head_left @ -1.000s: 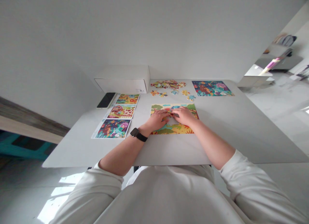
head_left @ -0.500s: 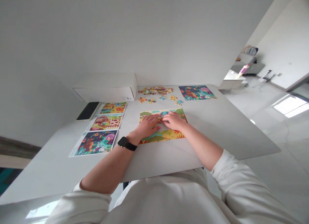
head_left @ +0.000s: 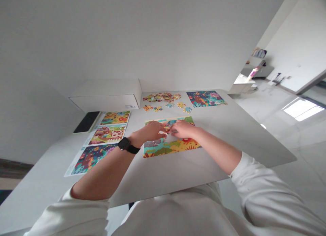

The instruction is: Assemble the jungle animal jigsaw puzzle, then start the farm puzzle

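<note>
The puzzle (head_left: 168, 150) lies on the worktop (head_left: 211, 154), about mid-width and toward the near edge, its long axis running side to side. Its top strip and lower band are in place, with a pale gap (head_left: 169, 140) between them near the middle.

Both hands are over the upper middle of the puzzle, with the gap just below them. The left hand (head_left: 151, 131) comes in from the left, its fingers stretched out toward the right hand and its wrist off the puzzle, beyond the left edge. The right hand (head_left: 182, 129) sits more squarely above the puzzle, fingers curled downward, so it is the nearer of the 2. The fingertips almost meet, but they hide whatever lies between them, so I can't tell whether either hand is gripping a piece.

Along the far edge, a heap of pieces (head_left: 161, 97) sits behind 6 or so loose pieces (head_left: 173, 106), and a picture sheet (head_left: 205, 98) lies to their right. Down the left side are 3 more sheets (head_left: 108, 134), with a white box (head_left: 107, 96) and a phone (head_left: 87, 122) beyond them.
</note>
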The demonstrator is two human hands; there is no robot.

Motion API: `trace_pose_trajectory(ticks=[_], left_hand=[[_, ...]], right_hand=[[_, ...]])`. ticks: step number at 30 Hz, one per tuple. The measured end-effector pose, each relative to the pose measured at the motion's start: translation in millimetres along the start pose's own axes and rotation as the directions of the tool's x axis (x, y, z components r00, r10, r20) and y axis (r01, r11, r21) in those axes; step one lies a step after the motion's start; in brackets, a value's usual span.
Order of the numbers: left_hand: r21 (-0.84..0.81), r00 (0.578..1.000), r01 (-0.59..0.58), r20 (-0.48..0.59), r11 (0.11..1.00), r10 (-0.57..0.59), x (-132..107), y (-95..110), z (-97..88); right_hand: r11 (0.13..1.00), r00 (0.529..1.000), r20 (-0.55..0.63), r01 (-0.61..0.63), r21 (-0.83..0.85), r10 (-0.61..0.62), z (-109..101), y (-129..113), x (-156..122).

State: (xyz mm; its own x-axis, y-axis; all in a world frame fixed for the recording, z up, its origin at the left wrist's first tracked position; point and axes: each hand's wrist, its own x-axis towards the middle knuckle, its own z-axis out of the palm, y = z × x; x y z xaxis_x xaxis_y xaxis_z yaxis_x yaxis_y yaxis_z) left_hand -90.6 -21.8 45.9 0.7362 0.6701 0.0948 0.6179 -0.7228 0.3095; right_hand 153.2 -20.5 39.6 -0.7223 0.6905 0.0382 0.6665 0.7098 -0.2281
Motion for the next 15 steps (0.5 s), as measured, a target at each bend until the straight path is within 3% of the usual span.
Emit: trace_pose_trajectory(ticks=[4, 7, 10, 13, 15], left_hand=[[-0.043, 0.999, 0.026, 0.038, 0.999, -0.024, 8, -4, -8.2], [-0.102, 0.994, 0.113, 0.023, 0.988, -0.111, 11, -10, -12.3], [-0.117, 0.971, 0.234, -0.026, 0.965, -0.238, 14, -16, -8.6], [-0.063, 0.956, 0.249, -0.142, 0.966, -0.256, 19, -20, 3.4], [-0.042, 0.954, 0.221, -0.200, 0.974, -0.225, 22, -22, 11.9]], right_hand=[[0.989, 1.000, 0.027, -0.018, 0.149, 0.014, -11, 26, 7], [0.955, 0.964, -0.123, -0.204, 0.217, 0.234, -25, 67, 10], [0.852, 0.831, -0.225, -0.449, 0.270, 0.509, -35, 114, 10], [0.715, 0.669, -0.257, -0.635, 0.292, 0.698, -33, 146, 9], [0.681, 0.626, -0.269, -0.685, 0.260, 0.732, -24, 155, 7]])
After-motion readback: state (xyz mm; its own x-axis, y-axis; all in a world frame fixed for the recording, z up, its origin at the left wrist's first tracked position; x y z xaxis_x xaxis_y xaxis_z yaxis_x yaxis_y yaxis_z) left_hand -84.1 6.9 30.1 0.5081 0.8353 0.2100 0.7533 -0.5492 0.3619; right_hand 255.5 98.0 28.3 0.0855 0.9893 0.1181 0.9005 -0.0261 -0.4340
